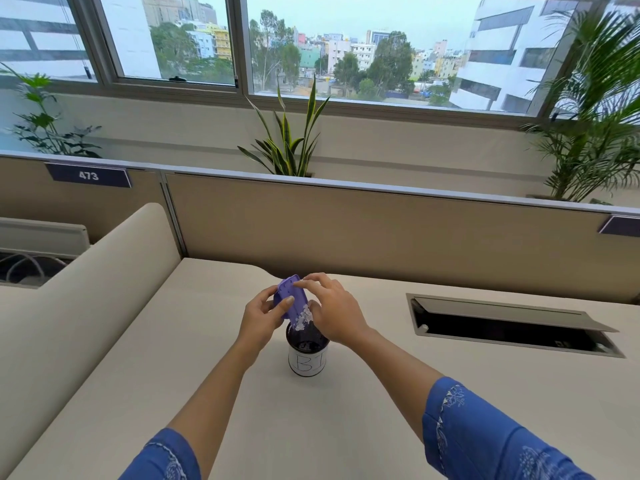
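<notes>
ITEM: purple hole punch (290, 297) tilted just above labelled cup (307, 362), paper bits (304, 317) at its lower end | FINGERS: your left hand (261, 320) grips the body, your right hand (334, 311) pinches the upper end | STEP: emptying, apparently mid-way | NEXT: hold it over the rim and shake gently | AROUND: open cable hatch (512, 323) in counter (346, 410), well apart, no obstruction.

The pale beige surface (346, 427) ran wide across the lower half of the frame. Just below the centre a small round container (307, 344) stood upright on it, dark at its open mouth, with a white label (307, 362) marked "BI". At the right, well apart from it, a rectangular cable hatch (519, 336) was sunk into the surface, its grey flap (502, 312) propped open.
</notes>
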The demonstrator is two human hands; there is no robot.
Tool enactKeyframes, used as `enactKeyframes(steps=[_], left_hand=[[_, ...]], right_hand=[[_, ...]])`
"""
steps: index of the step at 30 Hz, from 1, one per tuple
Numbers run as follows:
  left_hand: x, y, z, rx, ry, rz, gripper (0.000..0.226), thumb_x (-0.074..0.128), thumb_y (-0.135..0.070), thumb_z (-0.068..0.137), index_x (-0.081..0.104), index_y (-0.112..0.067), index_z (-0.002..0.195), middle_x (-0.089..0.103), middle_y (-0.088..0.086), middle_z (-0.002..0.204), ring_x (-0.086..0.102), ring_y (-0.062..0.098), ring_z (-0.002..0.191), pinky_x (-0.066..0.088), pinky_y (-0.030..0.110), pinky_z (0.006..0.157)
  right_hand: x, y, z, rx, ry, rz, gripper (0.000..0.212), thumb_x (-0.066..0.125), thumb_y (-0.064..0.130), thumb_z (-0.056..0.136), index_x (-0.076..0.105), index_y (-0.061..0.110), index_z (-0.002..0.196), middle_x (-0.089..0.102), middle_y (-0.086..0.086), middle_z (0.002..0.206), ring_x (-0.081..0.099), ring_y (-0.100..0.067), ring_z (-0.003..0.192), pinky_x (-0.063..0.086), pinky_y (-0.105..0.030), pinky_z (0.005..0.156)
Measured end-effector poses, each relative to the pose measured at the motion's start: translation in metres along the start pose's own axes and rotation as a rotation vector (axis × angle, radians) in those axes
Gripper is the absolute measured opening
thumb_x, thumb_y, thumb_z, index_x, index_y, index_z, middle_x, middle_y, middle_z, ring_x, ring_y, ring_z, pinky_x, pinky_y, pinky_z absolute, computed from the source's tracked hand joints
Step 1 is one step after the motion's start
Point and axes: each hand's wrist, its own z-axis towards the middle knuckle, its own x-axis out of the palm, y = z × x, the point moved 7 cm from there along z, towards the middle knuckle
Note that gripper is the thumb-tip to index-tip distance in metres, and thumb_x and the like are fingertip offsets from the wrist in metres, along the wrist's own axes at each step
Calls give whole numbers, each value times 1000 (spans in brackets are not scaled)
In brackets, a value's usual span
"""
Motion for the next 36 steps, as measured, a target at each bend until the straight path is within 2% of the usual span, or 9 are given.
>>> enactKeyframes(steps=[3,6,12,17,22,27,36], left_hand=[[-1,0,-1,-8,-5,-20,48,72,-24,85,55,-14,129,74,2,102,73,15,93,60,24,71],[-2,-1,-1,-12,-4,-41,48,71,-23,86,55,-13,129,75,0,99,73,14,89,60,23,71],[-3,0,-3,-36,3,-130,46,65,-20,91,52,-8,133,71,18,113,71,24,92,59,21,68],[-4,6,-4,-66,23,-169,41,58,-21,95,52,-11,134,70,16,116,70,30,102,60,24,73],[-4,7,-4,-67,30,-188,36,57,-20,96,54,-13,131,73,11,109,72,24,95,60,23,71],[-5,5,-1,-50,15,-164,37,55,-16,97,52,-8,132,69,18,117,69,28,98,60,23,74],[-4,5,4,-15,-29,-107,37,57,-13,95,51,-5,131,68,15,114,68,26,98,55,34,85]], right_hand=[[0,-2,0,17,2,5,43,53,13,91,53,31,131,52,9,134,51,-18,115,53,-38,85],[4,-5,-2,20,32,-5,44,52,12,92,52,31,132,51,9,134,50,-19,115,52,-38,83],[16,-12,-14,22,101,-41,48,50,9,92,50,33,134,47,10,136,49,-20,111,50,-37,80],[14,-8,-16,-12,71,-47,45,50,11,92,51,32,132,50,9,133,52,-21,106,50,-36,77],[9,-5,-11,-21,58,-57,48,50,9,92,49,32,134,51,9,133,50,-21,108,49,-36,78],[16,-7,-15,-35,87,-117,52,47,9,91,47,32,138,50,9,135,50,-22,105,44,-34,72],[33,-23,-29,57,173,-38,45,43,13,96,47,31,137,53,9,137,51,-21,114,48,-35,82]])
